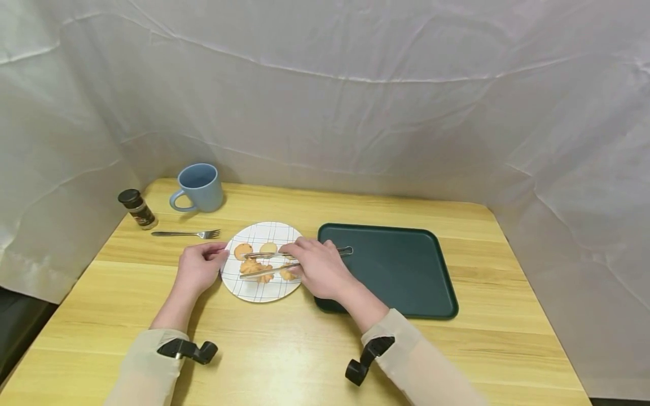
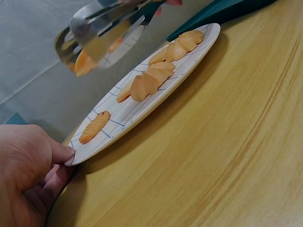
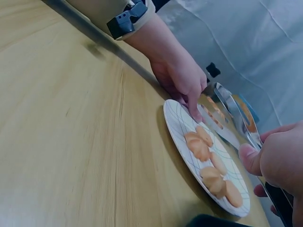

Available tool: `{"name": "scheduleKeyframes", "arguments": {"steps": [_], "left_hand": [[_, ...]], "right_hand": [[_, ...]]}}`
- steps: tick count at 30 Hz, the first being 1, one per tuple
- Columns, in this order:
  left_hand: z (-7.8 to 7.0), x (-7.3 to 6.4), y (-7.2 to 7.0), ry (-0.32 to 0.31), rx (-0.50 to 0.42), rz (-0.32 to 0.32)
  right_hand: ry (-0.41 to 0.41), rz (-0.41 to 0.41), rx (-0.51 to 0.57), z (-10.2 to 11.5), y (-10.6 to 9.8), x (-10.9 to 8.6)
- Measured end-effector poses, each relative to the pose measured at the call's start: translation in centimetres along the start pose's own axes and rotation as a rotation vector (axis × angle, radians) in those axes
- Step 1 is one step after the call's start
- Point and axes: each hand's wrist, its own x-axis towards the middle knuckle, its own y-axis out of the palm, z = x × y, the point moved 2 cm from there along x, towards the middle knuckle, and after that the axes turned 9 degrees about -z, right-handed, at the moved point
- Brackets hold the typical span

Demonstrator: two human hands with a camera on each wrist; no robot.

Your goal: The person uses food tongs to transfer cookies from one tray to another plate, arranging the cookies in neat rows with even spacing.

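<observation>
My left hand (image 1: 203, 265) pinches the left rim of a round white plate (image 1: 254, 290) with a blue grid pattern, thumb on top and fingers under the edge in the left wrist view. Several cookies lie on it, including a round cookie (image 1: 243, 251) near that hand and a ridged, flower-shaped cookie (image 2: 144, 87). My right hand (image 1: 325, 268) holds metal tongs (image 1: 271, 269), whose spread arms reach left over the plate. Orange patches show at the tong tips in the left wrist view; I cannot tell whether they are a cookie or reflections.
A dark green tray (image 1: 401, 270) stands right of the plate, partly under my right hand. Behind and to the left are a blue mug (image 1: 207, 194), a fork (image 1: 188, 233) and a black-capped shaker (image 1: 139, 210). A pale cloth (image 1: 325, 124) hangs behind the wooden table (image 1: 269, 355).
</observation>
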Motion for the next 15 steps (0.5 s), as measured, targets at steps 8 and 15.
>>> {"name": "scheduleKeyframes", "arguments": {"steps": [8,15], "left_hand": [[0.0,0.0,-0.1,0.004,0.0,0.004],[-0.1,0.0,-0.1,0.005,0.006,0.0]], "right_hand": [[0.016,0.018,-0.048,0.9,0.9,1.1],[0.04,0.028,-0.104,1.7,1.6,1.4]]}}
